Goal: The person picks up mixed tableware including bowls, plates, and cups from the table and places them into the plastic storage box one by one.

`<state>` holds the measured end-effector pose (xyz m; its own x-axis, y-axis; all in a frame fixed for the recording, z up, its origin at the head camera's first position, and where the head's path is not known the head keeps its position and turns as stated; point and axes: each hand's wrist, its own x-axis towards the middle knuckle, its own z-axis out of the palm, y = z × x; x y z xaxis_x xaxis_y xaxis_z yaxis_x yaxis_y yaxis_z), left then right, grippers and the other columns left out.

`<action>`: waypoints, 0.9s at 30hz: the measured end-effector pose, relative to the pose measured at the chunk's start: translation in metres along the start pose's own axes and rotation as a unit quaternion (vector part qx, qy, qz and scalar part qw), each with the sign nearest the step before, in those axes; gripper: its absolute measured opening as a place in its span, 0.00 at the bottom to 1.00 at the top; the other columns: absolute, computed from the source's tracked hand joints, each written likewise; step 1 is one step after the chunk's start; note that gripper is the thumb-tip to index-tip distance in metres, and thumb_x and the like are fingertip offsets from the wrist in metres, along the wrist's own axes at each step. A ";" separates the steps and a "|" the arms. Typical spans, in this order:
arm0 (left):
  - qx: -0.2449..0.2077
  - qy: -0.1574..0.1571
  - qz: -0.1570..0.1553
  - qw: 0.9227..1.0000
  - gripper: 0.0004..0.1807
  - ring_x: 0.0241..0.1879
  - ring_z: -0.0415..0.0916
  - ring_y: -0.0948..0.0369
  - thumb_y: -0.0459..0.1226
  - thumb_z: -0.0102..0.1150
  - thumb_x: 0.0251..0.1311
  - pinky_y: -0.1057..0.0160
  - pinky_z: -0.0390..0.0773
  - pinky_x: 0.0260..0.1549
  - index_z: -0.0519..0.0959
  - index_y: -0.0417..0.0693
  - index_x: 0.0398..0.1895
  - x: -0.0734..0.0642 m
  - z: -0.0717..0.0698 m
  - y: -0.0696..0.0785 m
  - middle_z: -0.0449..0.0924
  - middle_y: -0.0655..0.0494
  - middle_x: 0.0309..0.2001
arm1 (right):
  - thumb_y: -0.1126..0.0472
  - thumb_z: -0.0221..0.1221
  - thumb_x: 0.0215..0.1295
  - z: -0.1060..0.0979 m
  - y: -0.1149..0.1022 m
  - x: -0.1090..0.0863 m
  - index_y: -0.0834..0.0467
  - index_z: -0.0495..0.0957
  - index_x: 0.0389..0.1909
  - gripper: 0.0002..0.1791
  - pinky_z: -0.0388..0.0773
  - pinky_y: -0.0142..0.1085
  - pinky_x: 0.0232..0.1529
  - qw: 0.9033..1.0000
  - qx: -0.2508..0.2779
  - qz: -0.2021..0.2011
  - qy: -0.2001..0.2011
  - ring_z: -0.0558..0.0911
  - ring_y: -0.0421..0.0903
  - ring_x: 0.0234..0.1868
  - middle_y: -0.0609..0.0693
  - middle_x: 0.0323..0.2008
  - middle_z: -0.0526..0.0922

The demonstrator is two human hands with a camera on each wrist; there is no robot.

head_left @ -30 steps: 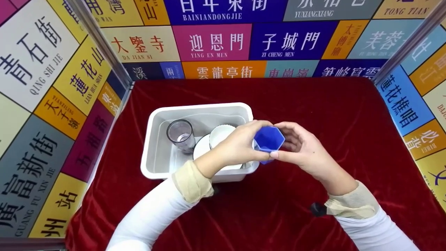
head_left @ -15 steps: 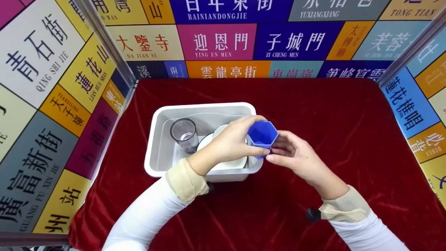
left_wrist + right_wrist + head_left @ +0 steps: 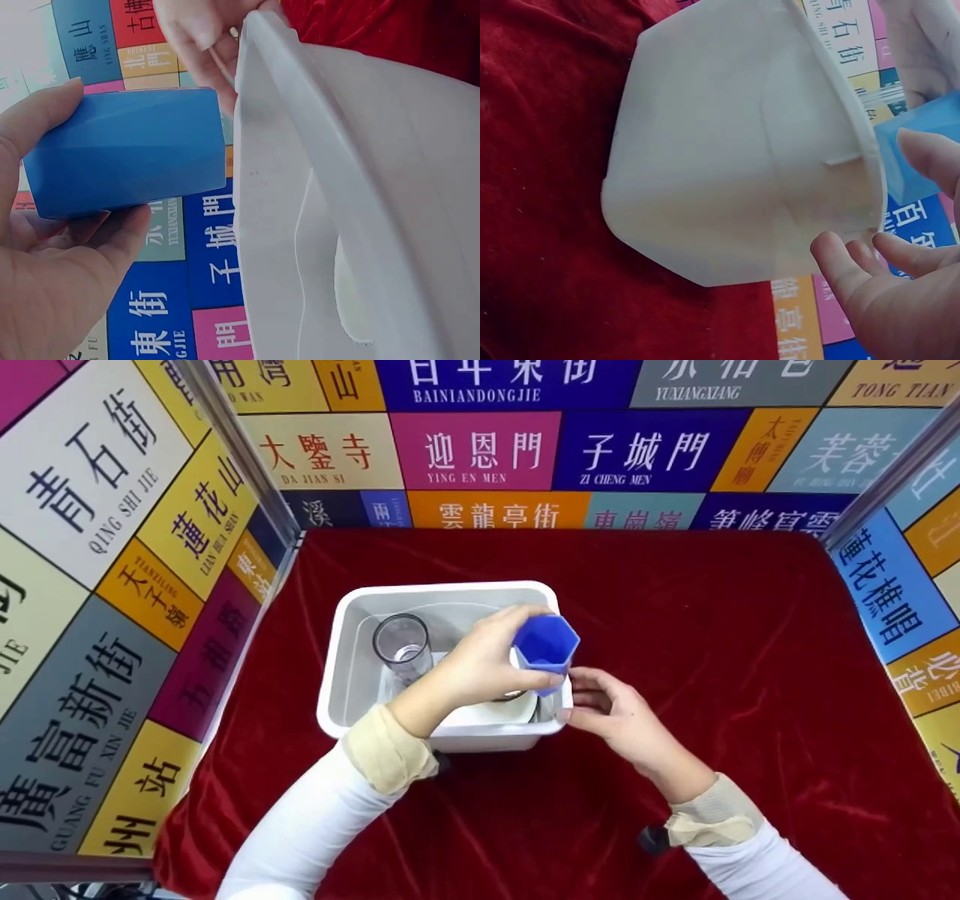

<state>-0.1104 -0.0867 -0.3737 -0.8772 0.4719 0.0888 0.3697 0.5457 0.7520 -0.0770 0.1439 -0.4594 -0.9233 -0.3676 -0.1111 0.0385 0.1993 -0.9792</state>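
My left hand (image 3: 487, 660) grips a blue hexagonal cup (image 3: 546, 641), its open mouth facing up, over the right end of a white plastic bin (image 3: 352, 607). In the left wrist view the cup (image 3: 135, 150) sits between thumb and fingers, beside the bin wall. My right hand (image 3: 622, 720) is at the bin's right rim, fingers loosely bent and apart from the cup; firm contact with the rim is hard to tell. Inside the bin stand a clear purplish glass (image 3: 403, 641) and white dishware (image 3: 487, 714), partly hidden by my left hand.
Dark red velvet cloth (image 3: 712, 622) covers the table around the bin. Printed panels with Chinese characters (image 3: 480, 450) stand along the back and both sides. Metal posts (image 3: 259, 457) rise at the rear corners.
My left hand has carried the blue cup leftward over the bin's right end. My right hand has let go of the cup and shifted left and down to the bin's rim.
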 end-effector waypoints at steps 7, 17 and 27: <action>-0.027 0.012 -0.022 0.999 0.43 0.56 0.77 0.59 0.49 0.79 0.47 0.57 0.75 0.60 0.72 0.51 0.67 -0.005 -0.007 -0.012 0.79 0.54 0.59 | 0.65 0.66 0.65 0.005 0.008 0.004 0.67 0.66 0.70 0.34 0.80 0.30 0.53 1.000 0.005 0.017 -0.019 0.80 0.60 0.59 0.70 0.60 0.76; -0.030 0.029 -0.044 0.998 0.43 0.57 0.78 0.57 0.47 0.79 0.48 0.57 0.76 0.61 0.71 0.49 0.68 -0.010 -0.025 -0.030 0.78 0.52 0.61 | 0.63 0.62 0.69 0.009 0.011 0.004 0.68 0.64 0.72 0.33 0.79 0.31 0.57 0.998 0.037 0.025 -0.043 0.84 0.41 0.53 0.65 0.59 0.80; -0.013 0.071 -0.097 0.993 0.44 0.54 0.79 0.52 0.46 0.79 0.47 0.53 0.79 0.56 0.70 0.48 0.69 -0.021 -0.058 -0.057 0.79 0.49 0.59 | 0.64 0.60 0.71 0.009 0.008 0.003 0.67 0.60 0.74 0.34 0.77 0.32 0.61 0.996 0.056 0.031 -0.064 0.81 0.44 0.60 0.65 0.66 0.74</action>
<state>-0.1309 -0.1679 -0.3807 -0.9659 0.2572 0.0309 0.1841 0.5976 0.7804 -0.0761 0.1359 -0.4688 -0.8620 -0.4716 -0.1859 0.1428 0.1260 -0.9817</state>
